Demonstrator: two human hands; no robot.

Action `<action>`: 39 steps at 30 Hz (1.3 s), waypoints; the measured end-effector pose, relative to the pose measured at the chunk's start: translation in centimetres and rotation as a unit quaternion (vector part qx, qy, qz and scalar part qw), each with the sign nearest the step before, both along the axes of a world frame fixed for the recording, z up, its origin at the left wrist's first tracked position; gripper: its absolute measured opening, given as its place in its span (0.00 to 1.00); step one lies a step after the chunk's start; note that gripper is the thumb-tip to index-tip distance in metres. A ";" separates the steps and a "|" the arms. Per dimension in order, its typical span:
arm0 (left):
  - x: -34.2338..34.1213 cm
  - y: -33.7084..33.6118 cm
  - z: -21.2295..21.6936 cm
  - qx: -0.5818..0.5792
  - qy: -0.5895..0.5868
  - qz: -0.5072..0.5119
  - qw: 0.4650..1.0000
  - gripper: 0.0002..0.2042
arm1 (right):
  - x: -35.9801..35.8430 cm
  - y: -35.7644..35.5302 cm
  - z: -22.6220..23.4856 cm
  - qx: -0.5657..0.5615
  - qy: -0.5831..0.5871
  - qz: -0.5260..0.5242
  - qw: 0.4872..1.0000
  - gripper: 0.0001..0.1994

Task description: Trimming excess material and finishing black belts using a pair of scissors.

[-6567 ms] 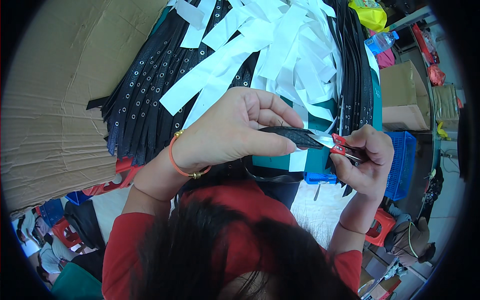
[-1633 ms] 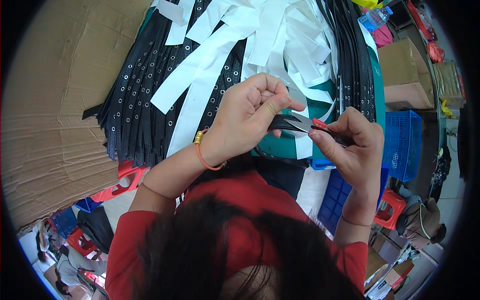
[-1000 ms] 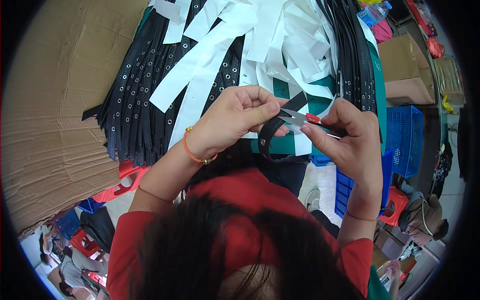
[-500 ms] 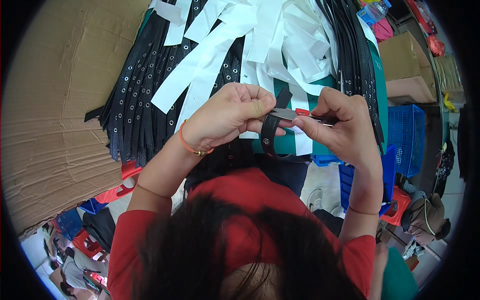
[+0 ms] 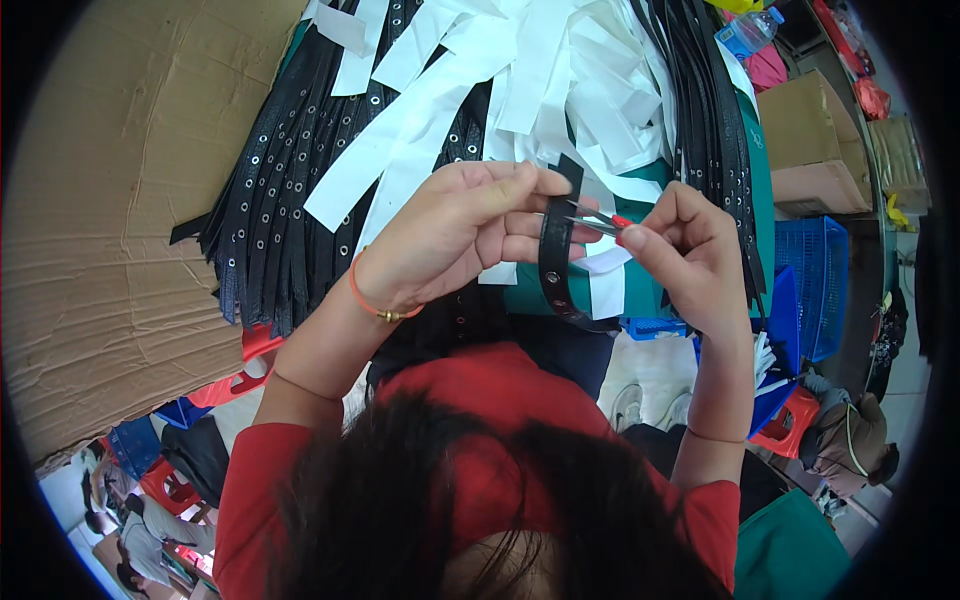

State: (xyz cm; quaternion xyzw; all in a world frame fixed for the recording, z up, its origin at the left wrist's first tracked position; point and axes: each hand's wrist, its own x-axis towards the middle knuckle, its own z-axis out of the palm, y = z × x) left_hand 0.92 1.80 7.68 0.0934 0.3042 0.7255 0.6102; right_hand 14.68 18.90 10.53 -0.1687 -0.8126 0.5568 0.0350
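Note:
A black belt strap (image 5: 554, 250) with metal eyelets hangs curved from my left hand (image 5: 465, 215), pinched near its top end between thumb and fingers. The other fingers lie behind the strap. My right hand (image 5: 700, 255) is closed on small thread snips (image 5: 597, 221) with a red part near the grip. Their two blades stand slightly apart and point left at the strap's edge, just below my left fingertips. I cannot tell whether the blades touch the strap. The snips' handles are mostly hidden in my right hand.
Many black eyelet straps (image 5: 290, 170) lie at left on the green work surface (image 5: 650, 300), others (image 5: 710, 110) at right. White strips (image 5: 410, 130) lie between them. A cardboard sheet (image 5: 110, 210) stands at left. Blue crates (image 5: 810, 285), a carton (image 5: 815, 140) and a bottle (image 5: 748, 33) are at right.
The snips have drawn slightly away from my left thumb, and their blades now show apart. My left fingers have spread behind the strap, which now hangs straighter with its outer face showing.

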 end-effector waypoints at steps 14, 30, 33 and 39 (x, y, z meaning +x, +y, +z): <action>0.9 -1.9 4.3 0.065 0.130 0.120 0.982 0.28 | 1.1 -6.7 0.4 -0.146 0.107 -0.053 0.982 0.19; -6.4 -2.9 1.5 0.040 0.302 0.404 0.863 0.21 | 1.5 -7.3 -0.9 -0.282 0.031 -0.106 0.953 0.19; -7.4 -3.7 1.4 0.038 0.291 0.413 0.862 0.19 | 1.9 -6.7 -0.5 -0.290 0.033 -0.121 0.949 0.18; -7.1 -4.9 1.5 0.003 0.313 0.411 0.856 0.16 | 1.7 -6.8 -0.4 -0.275 0.022 -0.114 0.954 0.18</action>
